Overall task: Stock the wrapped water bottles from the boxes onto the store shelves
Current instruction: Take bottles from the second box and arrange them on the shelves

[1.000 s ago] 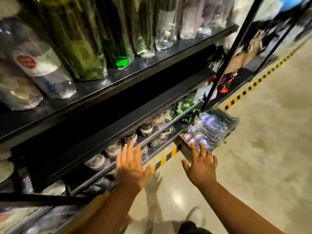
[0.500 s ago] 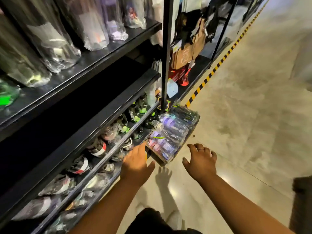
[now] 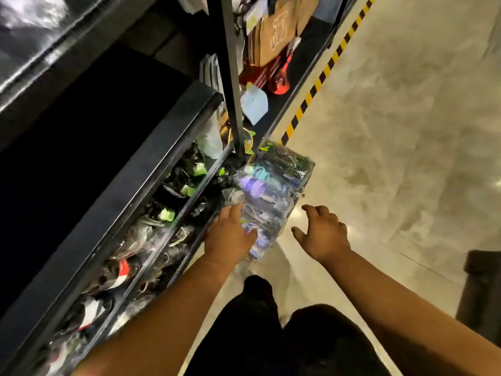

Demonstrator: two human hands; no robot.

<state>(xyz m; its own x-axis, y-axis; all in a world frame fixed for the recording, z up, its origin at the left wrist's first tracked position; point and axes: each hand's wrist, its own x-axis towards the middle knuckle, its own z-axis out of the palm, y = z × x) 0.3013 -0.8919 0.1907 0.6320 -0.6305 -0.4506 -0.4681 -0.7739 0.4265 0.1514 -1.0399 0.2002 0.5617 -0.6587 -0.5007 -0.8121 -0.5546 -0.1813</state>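
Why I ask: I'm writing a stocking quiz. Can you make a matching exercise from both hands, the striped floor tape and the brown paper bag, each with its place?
Things: 1 left hand; 2 right hand; 3 yellow-and-black striped tape; 4 brown paper bag.
Places: A above bare floor, holding nothing; B on the clear-wrapped bottles; C beyond the black post; D along the shelf base.
Pairs: 1-B, 2-A, 3-D, 4-C.
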